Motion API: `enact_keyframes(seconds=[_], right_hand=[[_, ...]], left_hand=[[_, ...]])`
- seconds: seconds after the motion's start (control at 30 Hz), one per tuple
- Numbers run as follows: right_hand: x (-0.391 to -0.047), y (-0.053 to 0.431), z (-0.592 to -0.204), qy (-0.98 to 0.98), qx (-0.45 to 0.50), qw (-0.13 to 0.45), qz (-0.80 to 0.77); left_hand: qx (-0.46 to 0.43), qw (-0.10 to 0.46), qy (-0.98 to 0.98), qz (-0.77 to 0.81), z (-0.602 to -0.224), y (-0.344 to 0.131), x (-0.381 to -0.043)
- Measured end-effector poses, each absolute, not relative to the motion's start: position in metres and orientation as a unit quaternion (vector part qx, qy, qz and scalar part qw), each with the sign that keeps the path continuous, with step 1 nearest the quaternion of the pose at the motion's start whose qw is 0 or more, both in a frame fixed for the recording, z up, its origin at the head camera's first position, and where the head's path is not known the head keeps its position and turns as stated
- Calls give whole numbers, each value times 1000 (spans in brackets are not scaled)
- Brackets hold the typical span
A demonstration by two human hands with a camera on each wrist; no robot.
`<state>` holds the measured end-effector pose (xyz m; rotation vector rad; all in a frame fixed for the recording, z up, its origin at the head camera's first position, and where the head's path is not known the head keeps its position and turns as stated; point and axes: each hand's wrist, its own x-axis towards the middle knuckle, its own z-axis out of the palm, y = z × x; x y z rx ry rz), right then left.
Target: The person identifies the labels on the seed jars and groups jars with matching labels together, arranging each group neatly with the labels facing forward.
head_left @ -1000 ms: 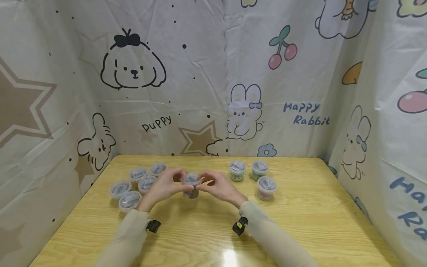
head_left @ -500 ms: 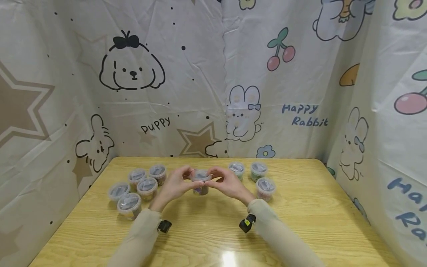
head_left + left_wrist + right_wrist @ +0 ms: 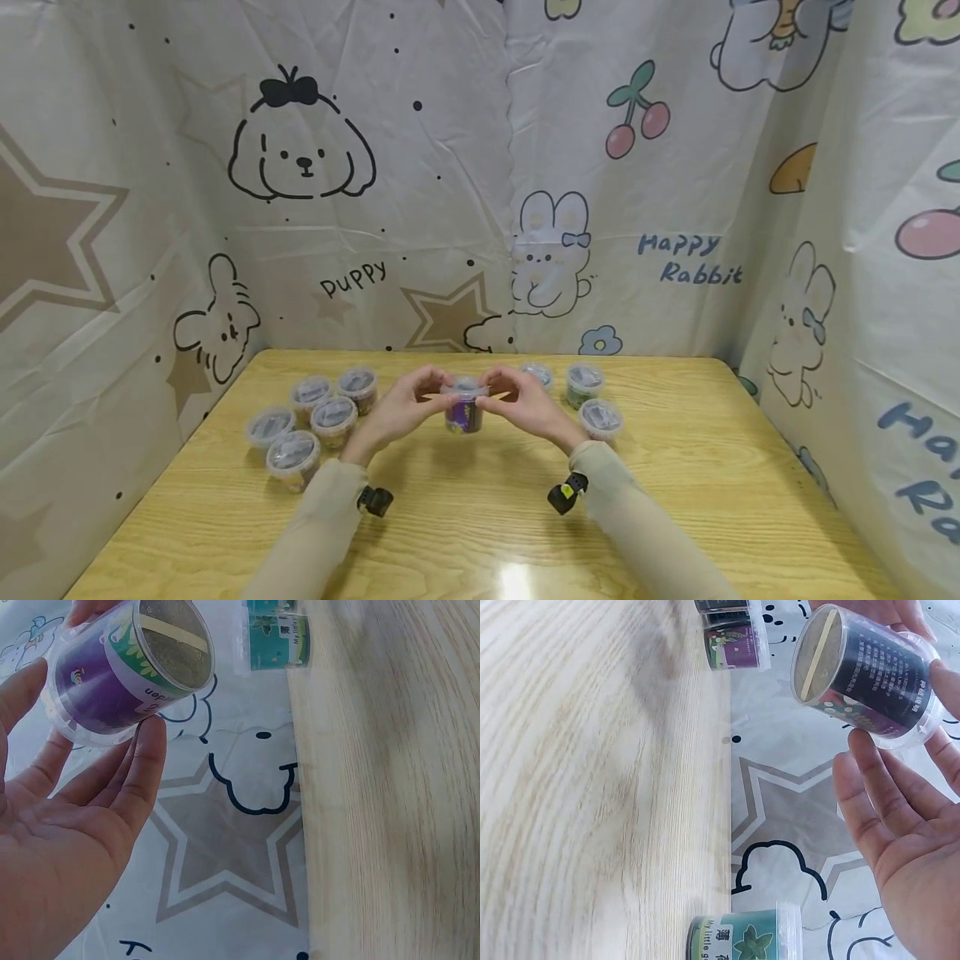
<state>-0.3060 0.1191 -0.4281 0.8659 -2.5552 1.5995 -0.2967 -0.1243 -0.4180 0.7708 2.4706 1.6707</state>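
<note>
Two forearms reach in over the near edge of the surface (image 3: 465, 525), angling inward until the left hand (image 3: 399, 412) and right hand (image 3: 529, 412) face each other across a purple-labelled cup (image 3: 463, 414). The fingers of both hands grasp it near its rim, the thumbs on the near side; it is held upright, off the surface, nearer the far edge than the near one. Its base, crossed by a pale strip, shows in both wrist views; the contents are hard to make out.

The right hand hides most of one lidded cup (image 3: 537, 375) near the far edge, and the right sleeve (image 3: 622, 492) overlaps the foot of another cup (image 3: 600, 417). A mint-green cup (image 3: 746, 935) is cut off at the bottom of the right wrist view.

Five lidded cups (image 3: 334, 414) cluster near the left edge, towards the far left corner. The right-hand group stands well apart from the right edge, with bare wood between.
</note>
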Motion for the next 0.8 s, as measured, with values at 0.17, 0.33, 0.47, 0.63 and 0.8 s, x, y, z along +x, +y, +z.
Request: enact_keyframes(seconds=[0.17, 0.33, 0.47, 0.63, 0.8], right_hand=[[-306, 120, -429, -813, 268, -7, 517], [-305, 121, -429, -809, 258, -7, 527], [-303, 122, -428, -811, 247, -8, 530], [-299, 121, -425, -813, 228, 3, 536], [-282, 118, -406, -805, 231, 21, 546]], left_hand=[[255, 32, 789, 558, -421, -122, -297], [258, 24, 782, 566, -421, -120, -296], [256, 19, 786, 563, -420, -117, -297], [255, 10, 786, 564, -416, -110, -296], [243, -7, 789, 564, -418, -101, -298]])
